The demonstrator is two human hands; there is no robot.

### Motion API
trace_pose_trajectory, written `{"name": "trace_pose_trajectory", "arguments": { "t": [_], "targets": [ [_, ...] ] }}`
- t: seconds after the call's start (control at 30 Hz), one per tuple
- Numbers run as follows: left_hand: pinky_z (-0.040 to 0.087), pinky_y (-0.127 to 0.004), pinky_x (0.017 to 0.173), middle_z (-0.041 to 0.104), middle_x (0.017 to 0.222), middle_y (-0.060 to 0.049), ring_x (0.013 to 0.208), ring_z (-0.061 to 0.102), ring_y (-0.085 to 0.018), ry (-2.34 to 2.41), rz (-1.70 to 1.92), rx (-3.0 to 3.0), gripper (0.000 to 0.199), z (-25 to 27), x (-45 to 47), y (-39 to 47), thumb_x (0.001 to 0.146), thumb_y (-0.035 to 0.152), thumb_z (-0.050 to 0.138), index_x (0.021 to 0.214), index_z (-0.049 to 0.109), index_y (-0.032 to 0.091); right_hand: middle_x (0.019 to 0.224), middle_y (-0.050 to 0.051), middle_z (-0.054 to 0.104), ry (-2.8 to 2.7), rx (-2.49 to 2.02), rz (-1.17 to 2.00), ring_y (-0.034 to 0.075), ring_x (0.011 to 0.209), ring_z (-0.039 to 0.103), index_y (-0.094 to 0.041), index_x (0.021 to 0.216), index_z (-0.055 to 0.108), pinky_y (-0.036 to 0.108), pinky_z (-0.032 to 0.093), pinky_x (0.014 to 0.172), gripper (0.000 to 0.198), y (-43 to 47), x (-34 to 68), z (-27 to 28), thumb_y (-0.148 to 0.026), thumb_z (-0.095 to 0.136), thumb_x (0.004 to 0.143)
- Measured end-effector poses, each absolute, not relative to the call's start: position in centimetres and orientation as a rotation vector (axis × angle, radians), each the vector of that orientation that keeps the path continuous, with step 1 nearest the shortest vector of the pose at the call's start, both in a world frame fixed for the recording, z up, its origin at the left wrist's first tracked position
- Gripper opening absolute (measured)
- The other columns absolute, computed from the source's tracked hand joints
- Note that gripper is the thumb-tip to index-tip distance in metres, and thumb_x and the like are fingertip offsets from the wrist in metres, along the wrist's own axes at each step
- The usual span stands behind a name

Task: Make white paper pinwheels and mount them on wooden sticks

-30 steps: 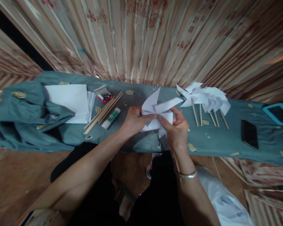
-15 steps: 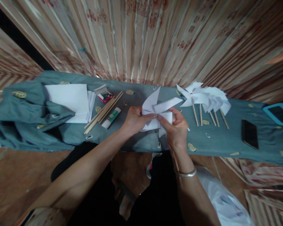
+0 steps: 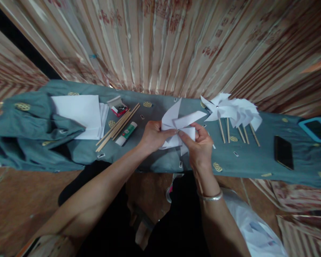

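I find the left hand [image 3: 154, 136] and right hand [image 3: 201, 147] gripping the paper pinwheel [image 3: 182, 122], right of the glue stick [image 3: 126, 134]; thumbs [image 3: 170, 133] press near its centre, apparently to hold the folded blades [image 3: 172, 113] together.

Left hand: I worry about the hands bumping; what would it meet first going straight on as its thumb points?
Beyond the white paper pinwheel it holds, the left hand would probably meet the right hand first, though depth there is unclear.
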State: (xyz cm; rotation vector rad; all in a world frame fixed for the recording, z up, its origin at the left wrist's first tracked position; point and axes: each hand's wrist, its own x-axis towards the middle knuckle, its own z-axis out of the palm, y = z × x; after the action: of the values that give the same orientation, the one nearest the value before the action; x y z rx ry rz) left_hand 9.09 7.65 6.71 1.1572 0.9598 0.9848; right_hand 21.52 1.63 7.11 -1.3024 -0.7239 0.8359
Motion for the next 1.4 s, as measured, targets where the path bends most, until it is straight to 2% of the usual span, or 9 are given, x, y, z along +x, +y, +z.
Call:
{"name": "trace_pose_trajectory", "arguments": {
  "t": [0.37,0.67,1.03,1.4],
  "targets": [
    [0.040,-0.019,0.045,0.065,0.055,0.001,0.049,0.055,-0.011,0.989,0.970,1.200,0.014,6.83,9.05,7.65,0.060,0.023,0.080,0.062,0.071,0.013,0.075,-0.004,0.076,-0.702,-1.280,0.840,0.015,0.058,0.067,-0.023,0.096,0.062,0.032,0.061,0.063,0.051,1.68,21.42,7.14,-0.033,0.088,0.054],
    [0.041,-0.020,0.046,0.067,0.057,0.000,0.050,0.057,-0.012,1.011,0.952,1.237,0.014,6.84,9.01,7.61,0.061,0.024,0.079,0.064,0.073,0.012,0.077,-0.003,0.076,-0.683,-1.276,0.853,0.018,0.066,0.070,-0.023,0.095,0.063,0.037,0.061,0.071,0.050,1.72,21.36,7.11,-0.032,0.089,0.053],
    [0.041,-0.019,0.047,0.066,0.057,0.001,0.050,0.056,-0.011,1.016,0.931,1.221,0.013,6.92,9.09,7.66,0.061,0.023,0.077,0.066,0.073,0.011,0.072,-0.006,0.075,-0.668,-1.254,0.864,0.014,0.056,0.066,-0.022,0.092,0.063,0.030,0.057,0.060,0.049,1.79,21.39,6.99,-0.031,0.089,0.051],
    [0.042,-0.020,0.049,0.066,0.059,0.001,0.053,0.057,-0.012,1.020,0.923,1.235,0.015,6.99,9.08,7.61,0.061,0.024,0.077,0.069,0.074,0.011,0.070,-0.006,0.074,-0.661,-1.245,0.861,0.013,0.055,0.065,-0.022,0.090,0.063,0.028,0.055,0.059,0.048,1.88,21.43,6.90,-0.030,0.089,0.050]
  ]
}}
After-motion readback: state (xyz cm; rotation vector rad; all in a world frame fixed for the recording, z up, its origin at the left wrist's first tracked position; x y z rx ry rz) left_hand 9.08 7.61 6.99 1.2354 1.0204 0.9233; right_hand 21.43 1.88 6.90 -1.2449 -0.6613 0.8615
